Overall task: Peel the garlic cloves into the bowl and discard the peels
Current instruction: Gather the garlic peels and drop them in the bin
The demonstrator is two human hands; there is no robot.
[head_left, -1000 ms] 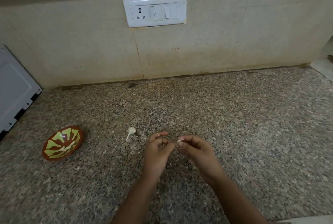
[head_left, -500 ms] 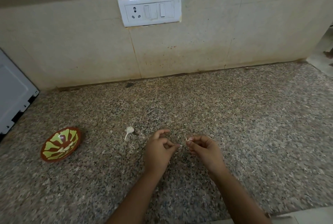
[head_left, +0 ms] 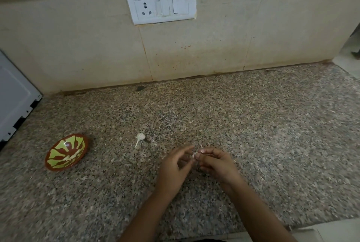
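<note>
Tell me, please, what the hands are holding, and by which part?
A garlic clove, pinched between the fingers of the left hand and right hand; which part is too small to tell.

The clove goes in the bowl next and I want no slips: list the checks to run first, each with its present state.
1. Right hand pinches clove: ok.
2. Left hand grips clove: cannot tell; its fingertips meet it.
3. Clove fully peeled: cannot tell, too small.
4. Bowl open, on counter left of hands: ok.
5. Spare garlic out of the way to the bowl: ok, it lies farther back.
6. Place for peels: cannot tell, none in view.
</note>
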